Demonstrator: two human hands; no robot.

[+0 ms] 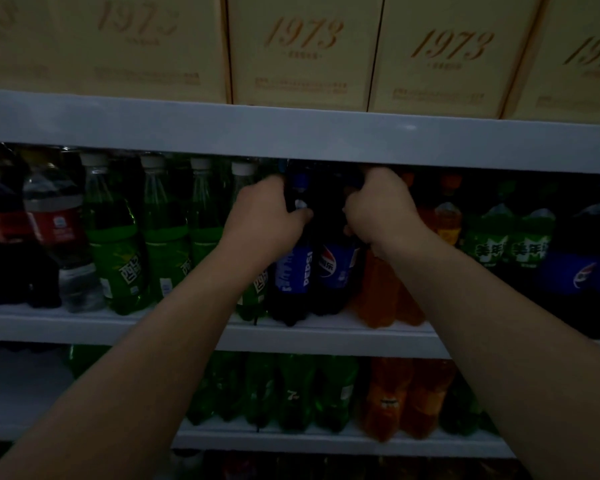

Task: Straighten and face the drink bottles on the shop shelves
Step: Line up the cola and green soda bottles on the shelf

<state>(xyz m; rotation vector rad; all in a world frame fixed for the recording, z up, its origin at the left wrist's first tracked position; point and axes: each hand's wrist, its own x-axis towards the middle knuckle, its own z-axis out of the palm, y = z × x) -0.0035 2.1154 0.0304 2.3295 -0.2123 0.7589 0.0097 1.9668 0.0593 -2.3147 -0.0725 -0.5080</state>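
Gripping with both hands on the middle shelf [326, 336]: left hand [271, 216] curls round the shoulder of the left cola bottle [293, 271], right hand [378, 209] curls round the upper part of the right cola bottle [336, 268]. Both bottles stand upright, touching, blue labels facing out. Green bottles [115, 244] stand to the left, orange bottles [378, 292] just right. Tan boxes [305, 53] marked 1973 sit on the shelf above.

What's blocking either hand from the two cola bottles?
Nothing visible. The left hand grips the left cola bottle near its neck, and the right hand grips the right cola bottle. The upper shelf edge sits close above their tops.
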